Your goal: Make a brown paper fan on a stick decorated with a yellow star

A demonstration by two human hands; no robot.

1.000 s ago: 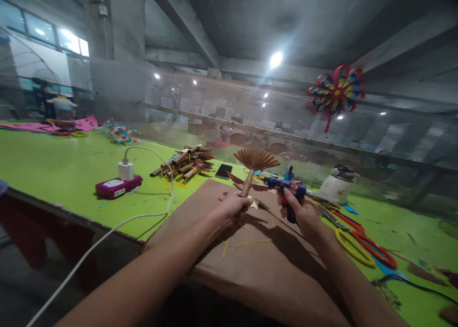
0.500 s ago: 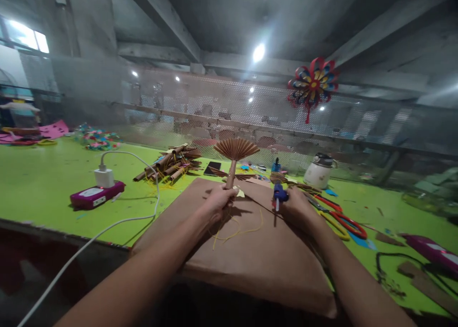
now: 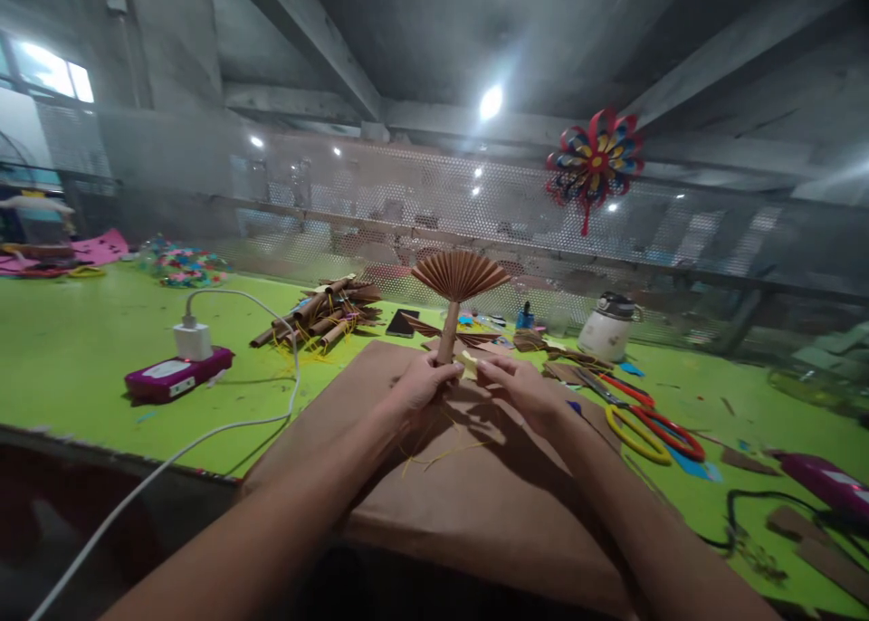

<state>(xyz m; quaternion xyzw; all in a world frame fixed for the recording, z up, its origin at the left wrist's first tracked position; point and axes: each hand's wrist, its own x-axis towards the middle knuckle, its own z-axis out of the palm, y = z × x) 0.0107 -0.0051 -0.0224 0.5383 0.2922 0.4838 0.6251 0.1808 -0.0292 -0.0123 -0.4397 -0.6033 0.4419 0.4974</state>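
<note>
My left hand (image 3: 422, 384) is closed round the rolled stem of a brown pleated paper fan (image 3: 460, 277) and holds it upright over a sheet of brown paper (image 3: 475, 485). My right hand (image 3: 517, 388) is just to the right of the stem, with thumb and fingers pinching a small yellowish tag (image 3: 467, 364) at the stem's base. Thin yellow strands (image 3: 441, 453) trail on the brown paper below both hands.
On the green table (image 3: 88, 331) lie a pink power bank with a white charger and cable (image 3: 177, 367), a pile of rolled brown paper sticks (image 3: 319, 313), a black phone (image 3: 403, 322), yellow and red scissors (image 3: 652, 426), a white jar (image 3: 606, 327). A mesh screen with a paper pinwheel (image 3: 594, 161) stands behind.
My right hand has let go of the blue glue gun and moved left to the fan's stem. The left hand keeps the fan upright, raised slightly.
</note>
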